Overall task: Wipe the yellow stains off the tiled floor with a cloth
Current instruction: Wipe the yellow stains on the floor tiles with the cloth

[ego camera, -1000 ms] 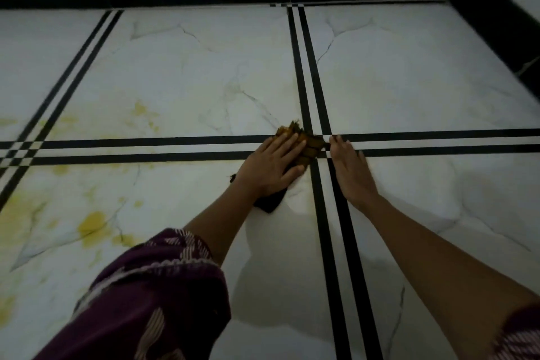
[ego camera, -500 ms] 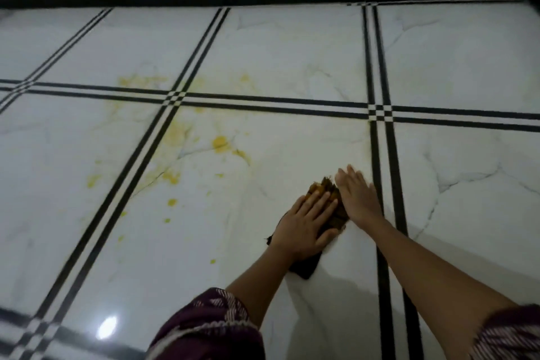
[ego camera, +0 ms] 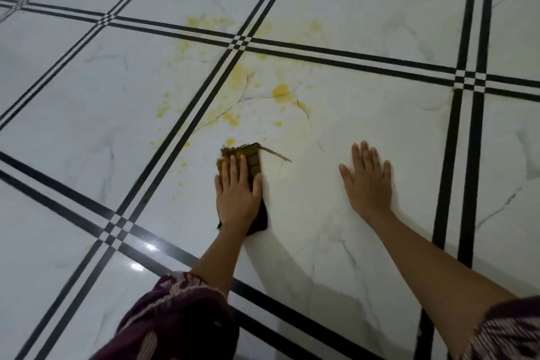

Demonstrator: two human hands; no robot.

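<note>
A dark, yellow-soiled cloth [ego camera: 252, 159] lies flat on the white marbled tile floor [ego camera: 365, 114]. My left hand [ego camera: 237, 193] presses down on it with fingers spread, covering its middle; a frayed thread trails from its far right corner. My right hand [ego camera: 368, 181] rests palm-down on bare tile to the right of the cloth, apart from it, holding nothing. Yellow stains [ego camera: 282, 92] spread just beyond the cloth, with more yellow stains [ego camera: 204, 22] near the black line crossing and small yellow specks [ego camera: 184, 164] to the cloth's left.
Black double lines [ego camera: 204, 90] cross the floor in a grid. A line crossing [ego camera: 241, 41] lies amid the stains, another line crossing [ego camera: 115, 228] at my lower left. Purple patterned sleeves [ego camera: 175, 321] fill the bottom edge. A light glare [ego camera: 150, 247] shines on the near tile.
My left hand slid the cloth left and toward the stains. My right hand separated from the cloth and now rests apart on bare tile. The view swung left and lower; the wall skirting dropped out.
</note>
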